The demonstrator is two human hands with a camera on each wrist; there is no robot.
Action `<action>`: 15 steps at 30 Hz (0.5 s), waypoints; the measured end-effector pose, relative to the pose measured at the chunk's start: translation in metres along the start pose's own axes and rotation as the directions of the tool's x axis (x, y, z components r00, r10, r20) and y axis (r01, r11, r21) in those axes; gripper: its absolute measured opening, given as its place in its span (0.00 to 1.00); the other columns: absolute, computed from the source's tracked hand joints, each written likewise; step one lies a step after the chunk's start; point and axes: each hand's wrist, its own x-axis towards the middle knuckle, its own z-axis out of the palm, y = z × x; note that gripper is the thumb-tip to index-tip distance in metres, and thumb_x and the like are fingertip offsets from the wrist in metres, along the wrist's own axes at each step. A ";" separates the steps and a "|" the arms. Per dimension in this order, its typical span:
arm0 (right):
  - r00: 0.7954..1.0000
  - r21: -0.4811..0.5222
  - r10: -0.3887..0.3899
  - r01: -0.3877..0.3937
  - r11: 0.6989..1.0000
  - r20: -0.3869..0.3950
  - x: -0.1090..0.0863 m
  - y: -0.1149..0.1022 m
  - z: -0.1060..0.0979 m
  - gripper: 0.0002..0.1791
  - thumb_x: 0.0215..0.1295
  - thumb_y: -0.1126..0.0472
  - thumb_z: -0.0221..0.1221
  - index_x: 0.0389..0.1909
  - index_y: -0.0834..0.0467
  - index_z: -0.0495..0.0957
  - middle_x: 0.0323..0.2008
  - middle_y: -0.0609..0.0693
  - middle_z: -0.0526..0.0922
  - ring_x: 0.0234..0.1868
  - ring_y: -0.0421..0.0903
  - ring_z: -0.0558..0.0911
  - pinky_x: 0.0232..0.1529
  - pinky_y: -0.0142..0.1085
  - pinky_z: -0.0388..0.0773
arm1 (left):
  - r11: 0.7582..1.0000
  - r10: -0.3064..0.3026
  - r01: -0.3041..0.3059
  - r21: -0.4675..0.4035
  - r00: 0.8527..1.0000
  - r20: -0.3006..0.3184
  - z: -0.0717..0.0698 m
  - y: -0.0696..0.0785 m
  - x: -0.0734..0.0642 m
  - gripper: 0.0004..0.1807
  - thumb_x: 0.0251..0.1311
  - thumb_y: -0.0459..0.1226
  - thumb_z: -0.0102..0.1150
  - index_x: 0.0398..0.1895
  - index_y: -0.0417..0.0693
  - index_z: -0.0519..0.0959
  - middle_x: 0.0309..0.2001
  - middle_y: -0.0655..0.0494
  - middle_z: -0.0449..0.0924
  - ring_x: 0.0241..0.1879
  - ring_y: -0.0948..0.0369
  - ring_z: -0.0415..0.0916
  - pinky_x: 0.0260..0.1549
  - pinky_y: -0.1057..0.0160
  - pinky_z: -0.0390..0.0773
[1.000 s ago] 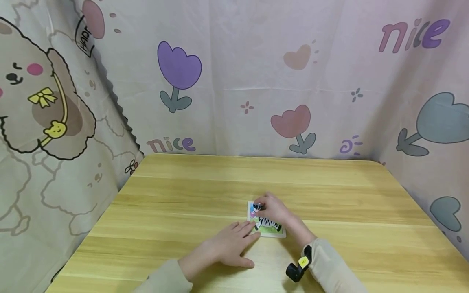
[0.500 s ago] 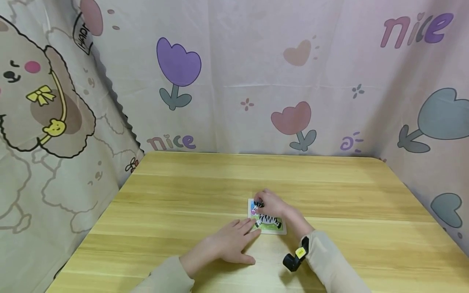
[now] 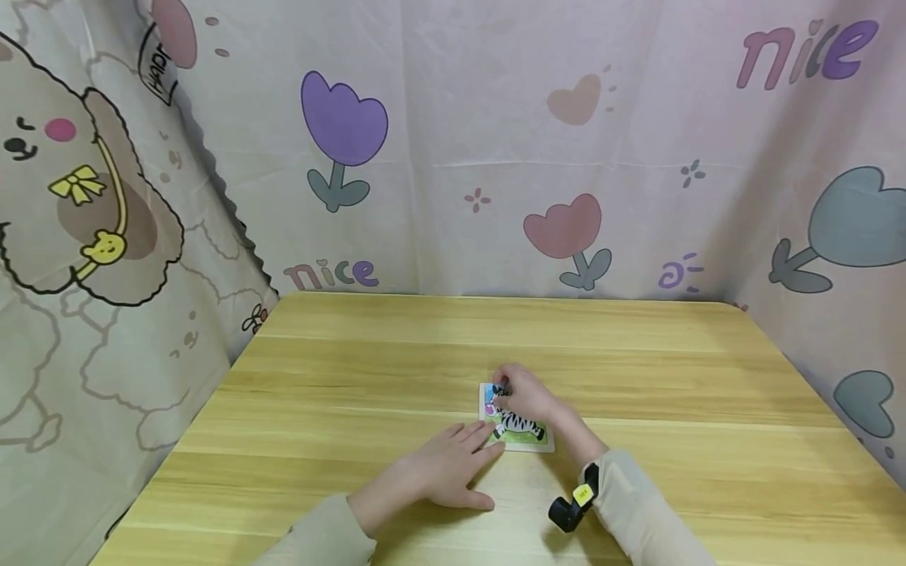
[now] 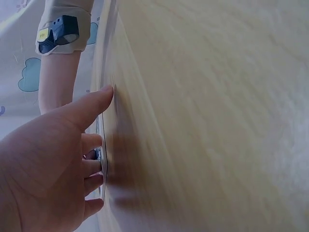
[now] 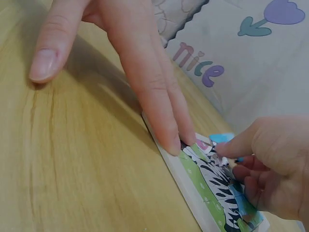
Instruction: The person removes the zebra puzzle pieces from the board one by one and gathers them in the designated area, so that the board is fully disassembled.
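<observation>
A small zebra jigsaw puzzle (image 3: 522, 425) lies flat on the wooden table, within a white-bordered tray (image 5: 189, 191). My left hand (image 3: 453, 468) rests with fingers spread, its fingertips on the tray's near left corner and its thumb out to the side. Over the zebra's head and neck, my right hand (image 3: 525, 393) pinches a small puzzle piece (image 5: 223, 160) between thumb and curled fingers. That hand covers the upper right of the picture in the head view. Striped body pieces and green grass show below it. In the left wrist view the puzzle is mostly hidden behind the left fingers.
The light wooden table (image 3: 340, 369) reaches back to a printed curtain (image 3: 453, 102), which also hangs along both sides. A black wrist camera (image 3: 569, 511) sticks out from the right sleeve, low over the table.
The head view has tilted slightly downward, then settled. My right fingers shift a little at the zebra's head, still pinching the piece. My left hand keeps its place on the tray's corner.
</observation>
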 end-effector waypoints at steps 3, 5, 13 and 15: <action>0.999 0.048 -0.034 0.035 0.998 -0.019 0.000 0.001 0.001 0.07 0.57 0.71 0.60 0.36 0.62 0.74 0.31 0.49 0.74 0.33 0.43 0.72 0.37 0.37 0.75 | 1.000 0.000 0.000 0.009 1.000 -0.002 -0.001 0.000 -0.001 0.44 0.57 0.66 0.43 0.71 0.53 0.54 0.72 0.48 0.45 0.70 0.54 0.44 0.66 0.54 0.50; 0.998 0.064 -0.051 0.052 0.997 -0.021 -0.001 0.002 0.001 0.06 0.59 0.71 0.57 0.36 0.61 0.74 0.30 0.48 0.75 0.31 0.42 0.73 0.36 0.35 0.75 | 1.000 0.000 0.000 0.011 1.000 0.000 -0.001 0.001 -0.001 0.44 0.57 0.66 0.43 0.71 0.53 0.54 0.72 0.48 0.45 0.70 0.54 0.44 0.66 0.54 0.50; 0.995 0.150 -0.078 0.087 0.985 -0.065 -0.007 0.005 -0.002 0.05 0.61 0.71 0.55 0.37 0.62 0.75 0.29 0.49 0.77 0.31 0.42 0.74 0.36 0.36 0.75 | 0.999 0.000 0.000 0.036 1.000 0.003 -0.002 0.003 -0.002 0.44 0.57 0.67 0.42 0.72 0.53 0.54 0.72 0.48 0.45 0.70 0.54 0.44 0.66 0.54 0.51; 0.994 0.176 -0.070 0.084 0.981 -0.086 -0.010 0.006 -0.004 0.05 0.61 0.70 0.56 0.37 0.62 0.75 0.29 0.48 0.76 0.32 0.42 0.74 0.36 0.35 0.75 | 1.000 -0.003 0.003 0.030 1.000 0.007 -0.003 0.003 -0.003 0.44 0.57 0.67 0.41 0.72 0.53 0.54 0.72 0.48 0.45 0.70 0.54 0.44 0.66 0.54 0.50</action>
